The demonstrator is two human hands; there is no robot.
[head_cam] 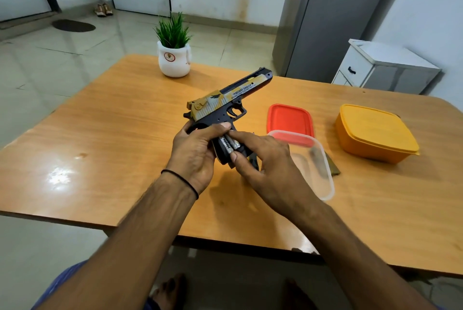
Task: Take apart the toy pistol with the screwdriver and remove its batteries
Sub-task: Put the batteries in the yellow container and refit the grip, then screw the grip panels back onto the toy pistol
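The batteries are pinched between thumb and forefinger of the right hand. The grip of the toy pistol, largely hidden, is clasped by the left hand over the table, muzzle toward one o'clock. At three o'clock, what lies in the clear tub is blurred.

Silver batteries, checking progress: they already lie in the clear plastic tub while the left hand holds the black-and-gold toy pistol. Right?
No. The head view shows the silver batteries in the grip of the black-and-gold toy pistol, pinched by the right hand; the left hand does hold the pistol.
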